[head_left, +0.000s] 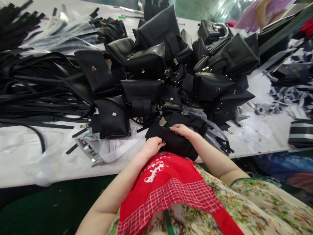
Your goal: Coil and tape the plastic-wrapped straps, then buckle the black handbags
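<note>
A black handbag (176, 138) lies at the near edge of the white table (22, 156), right in front of my red apron. My left hand (153, 145) is closed in a pinch on a small gold fitting at the bag's near left side. My right hand (181, 130) rests on top of the bag with its fingers curled over the upper edge by the gold clasp. Behind the bag rises a big heap of black handbags (171, 68) with gold clasps.
A thick bundle of black straps (36, 85) covers the table's left side. Clear plastic bags (97, 151) lie left of my hands. Striped and white scraps (288, 98) litter the right end. A person in purple (264, 13) is at the far right corner.
</note>
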Demonstrator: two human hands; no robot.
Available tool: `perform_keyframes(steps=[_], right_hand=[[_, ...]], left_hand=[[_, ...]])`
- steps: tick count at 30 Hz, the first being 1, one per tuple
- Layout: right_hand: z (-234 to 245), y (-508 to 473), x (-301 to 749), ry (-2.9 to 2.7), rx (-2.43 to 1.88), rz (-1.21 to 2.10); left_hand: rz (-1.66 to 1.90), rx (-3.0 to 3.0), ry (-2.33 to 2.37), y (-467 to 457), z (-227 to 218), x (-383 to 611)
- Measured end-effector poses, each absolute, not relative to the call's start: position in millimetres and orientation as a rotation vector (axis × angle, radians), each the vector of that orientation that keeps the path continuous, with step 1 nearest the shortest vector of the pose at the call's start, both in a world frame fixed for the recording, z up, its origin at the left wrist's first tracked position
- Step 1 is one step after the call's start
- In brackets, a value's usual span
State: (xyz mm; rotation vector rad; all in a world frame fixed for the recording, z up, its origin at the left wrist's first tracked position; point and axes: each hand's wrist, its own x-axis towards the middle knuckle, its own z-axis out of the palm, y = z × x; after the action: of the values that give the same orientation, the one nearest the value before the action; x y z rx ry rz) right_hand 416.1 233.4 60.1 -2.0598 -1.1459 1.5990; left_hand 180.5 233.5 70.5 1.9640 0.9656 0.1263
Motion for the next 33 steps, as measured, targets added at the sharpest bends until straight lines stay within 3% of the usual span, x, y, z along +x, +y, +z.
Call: perform_keyframes(steps=[8, 13, 21, 27, 33], right_hand=[[54.4, 243.8, 443.0, -0.635, -1.908, 1.641], [46.0, 250.7, 468.1, -0.201, -1.676, 1.725], [33.4, 270.5, 451.5, -0.051, -1.65, 1.704], [60.2, 272.4, 425.3, -0.015, -1.605, 1.712], [96.9, 213.9, 365.8, -0.144, -1.5, 1.692]], left_hand=[[0.162, 1.921, 0.844, 227.4, 98.3, 175.6], [0.393, 1.34, 0.772, 229.3, 122.7, 157.3], [0.462, 1.143, 0.935, 232.8, 127.0, 148.3], [0.485, 1.131, 0.902, 225.6, 129.6, 141.7], [0.484, 1.226, 0.94, 228.2, 140.2, 126.9]])
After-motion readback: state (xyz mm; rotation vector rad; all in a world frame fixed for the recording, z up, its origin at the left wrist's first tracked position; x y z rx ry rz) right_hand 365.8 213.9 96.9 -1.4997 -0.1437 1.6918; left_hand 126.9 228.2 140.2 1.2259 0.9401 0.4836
